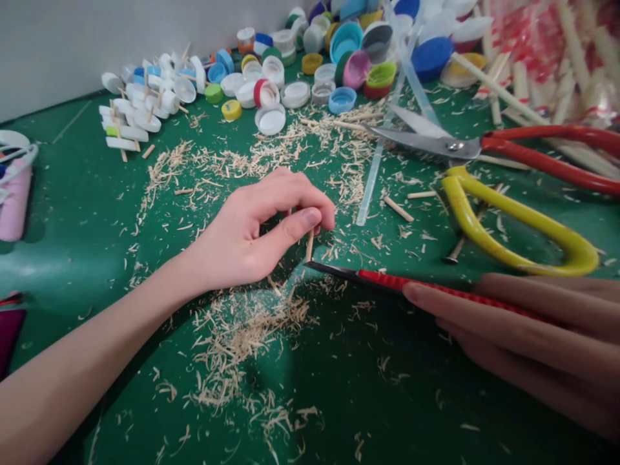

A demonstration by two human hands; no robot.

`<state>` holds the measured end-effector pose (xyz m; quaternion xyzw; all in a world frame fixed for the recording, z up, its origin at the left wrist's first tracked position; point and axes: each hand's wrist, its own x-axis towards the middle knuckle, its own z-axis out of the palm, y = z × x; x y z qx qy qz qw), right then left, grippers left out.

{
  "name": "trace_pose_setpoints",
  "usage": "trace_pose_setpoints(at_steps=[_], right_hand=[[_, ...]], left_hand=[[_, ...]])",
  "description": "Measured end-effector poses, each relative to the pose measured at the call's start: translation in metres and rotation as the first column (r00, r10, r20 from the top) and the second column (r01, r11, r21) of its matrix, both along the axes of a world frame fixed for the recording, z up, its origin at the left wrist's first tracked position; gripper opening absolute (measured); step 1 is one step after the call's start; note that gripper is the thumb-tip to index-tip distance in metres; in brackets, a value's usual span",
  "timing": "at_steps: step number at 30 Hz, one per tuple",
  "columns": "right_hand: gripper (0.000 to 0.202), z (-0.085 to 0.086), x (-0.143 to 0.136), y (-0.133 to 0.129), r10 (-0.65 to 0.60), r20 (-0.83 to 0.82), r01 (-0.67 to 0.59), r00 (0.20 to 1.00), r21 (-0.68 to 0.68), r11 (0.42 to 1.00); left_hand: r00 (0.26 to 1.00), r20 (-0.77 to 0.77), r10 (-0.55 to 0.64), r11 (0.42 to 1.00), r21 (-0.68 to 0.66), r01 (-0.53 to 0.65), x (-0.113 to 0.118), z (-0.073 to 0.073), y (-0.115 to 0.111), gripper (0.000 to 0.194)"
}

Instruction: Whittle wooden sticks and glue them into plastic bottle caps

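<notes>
Left hand [264,229]: curled — we pinch a short wooden stick [310,247] between thumb and fingers.
Right hand [527,329]: we grip a red-handled knife [387,279], blade at the stick's lower end.
Counter [387,413]: wood shavings [256,336], bottle caps [295,95].

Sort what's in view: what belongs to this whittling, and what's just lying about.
Appears in use: left hand, wooden stick, right hand, red-handled knife; wood shavings as by-product.

Apparently lying about: red-and-yellow-handled scissors, nail, plastic bottle caps, translucent plastic strip.
</notes>
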<state>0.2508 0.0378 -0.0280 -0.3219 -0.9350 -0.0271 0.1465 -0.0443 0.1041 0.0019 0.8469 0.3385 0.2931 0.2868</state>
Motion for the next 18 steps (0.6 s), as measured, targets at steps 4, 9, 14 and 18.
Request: trace_pose_setpoints(at_steps=[4, 9, 14, 18], right_hand=[[0.051, -0.0034, 0.0038, -0.003, -0.054, 0.004, 0.054, 0.999, -0.006, 0.999], [0.052, 0.0024, -0.0007, 0.0002, 0.0, 0.014, 0.001, 1.0, -0.043, 0.999], [0.052, 0.0012, 0.0005, -0.0013, -0.003, 0.005, 0.003, 1.0, -0.039, 0.999], [0.05, -0.0012, 0.0044, -0.0047, -0.066, -0.003, 0.066, 0.998, -0.005, 0.998]], left_hand=[[1.0, 0.008, -0.016, 1.0, -0.012, 0.016, -0.0006, -0.0002, 0.0001, 0.019], [0.999, 0.018, -0.036, 0.999, -0.012, 0.036, -0.0013, 0.0006, 0.0001, 0.018], [0.999, 0.016, -0.041, 0.999, -0.018, 0.041, -0.0016, 0.0017, 0.0001, 0.019], [0.999, 0.015, -0.048, 0.999, -0.012, 0.048, -0.0009, 0.0011, 0.0007, 0.019]])
